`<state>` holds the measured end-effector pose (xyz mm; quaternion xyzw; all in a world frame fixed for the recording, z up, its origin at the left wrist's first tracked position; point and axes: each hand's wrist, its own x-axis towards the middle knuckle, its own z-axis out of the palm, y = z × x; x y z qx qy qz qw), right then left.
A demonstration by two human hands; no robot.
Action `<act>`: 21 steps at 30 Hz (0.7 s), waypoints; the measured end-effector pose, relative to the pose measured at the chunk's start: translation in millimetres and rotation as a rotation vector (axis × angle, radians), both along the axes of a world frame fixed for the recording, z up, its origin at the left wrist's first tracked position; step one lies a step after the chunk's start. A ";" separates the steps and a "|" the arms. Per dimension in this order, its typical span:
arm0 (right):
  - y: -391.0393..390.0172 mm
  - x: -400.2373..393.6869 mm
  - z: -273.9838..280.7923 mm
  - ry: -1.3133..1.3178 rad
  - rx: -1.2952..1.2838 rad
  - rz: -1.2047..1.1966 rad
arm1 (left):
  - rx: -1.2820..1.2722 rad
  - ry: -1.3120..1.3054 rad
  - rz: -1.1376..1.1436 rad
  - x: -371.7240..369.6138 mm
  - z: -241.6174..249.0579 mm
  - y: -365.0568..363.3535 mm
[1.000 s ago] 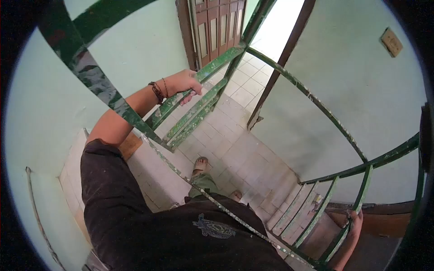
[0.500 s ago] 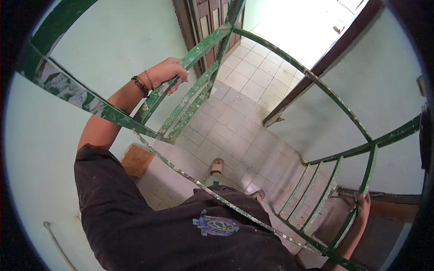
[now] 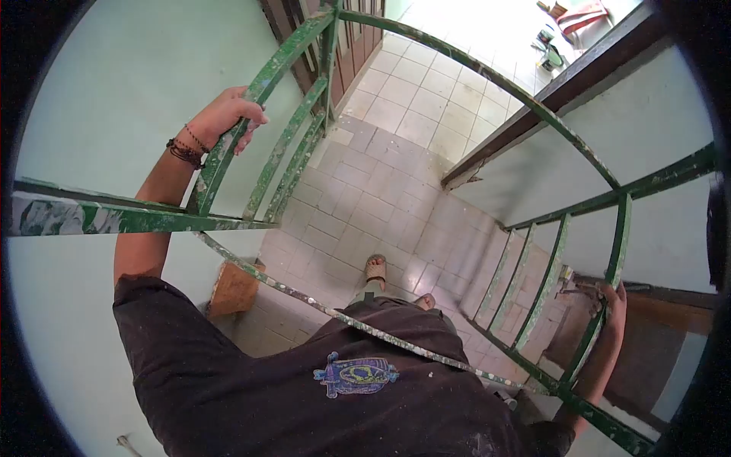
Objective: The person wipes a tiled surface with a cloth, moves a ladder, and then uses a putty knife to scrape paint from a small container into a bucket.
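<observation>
Around my body is a green, paint-spattered metal frame with ladder-like sides, joined by thin rods. My left hand, with a braided bracelet on its wrist, is closed around a bar of the left side. On the other side, my right hand wraps round a bar of the right ladder section; its fingers are partly hidden behind the metal. A thin spattered rod crosses in front of my dark shirt.
Pale floor tiles lead to a bright doorway with a dark wooden frame. A panelled door stands at its left. Beyond lie red and green items. A brown block is by the left wall; brown boards are at right.
The view has turned, and the frame's left side with my left hand sits further left and slightly higher in it. More of the room beyond shows. Both hands keep their hold.
</observation>
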<state>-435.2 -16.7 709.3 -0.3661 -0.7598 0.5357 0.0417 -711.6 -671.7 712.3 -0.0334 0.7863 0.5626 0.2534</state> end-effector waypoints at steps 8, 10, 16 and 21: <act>22.5 2.3 -11.3 -0.017 -0.015 0.031 | -0.037 -0.006 0.024 4.4 1.0 -0.4; 13.2 1.3 -1.5 -0.078 0.070 0.019 | -0.048 0.021 0.022 5.9 -1.2 4.5; -8.6 0.8 9.5 -0.001 -0.031 -0.063 | -0.047 0.041 0.012 5.0 -0.8 8.9; -14.5 -5.8 13.0 -0.041 0.013 -0.076 | -0.091 0.053 0.063 7.5 6.6 13.9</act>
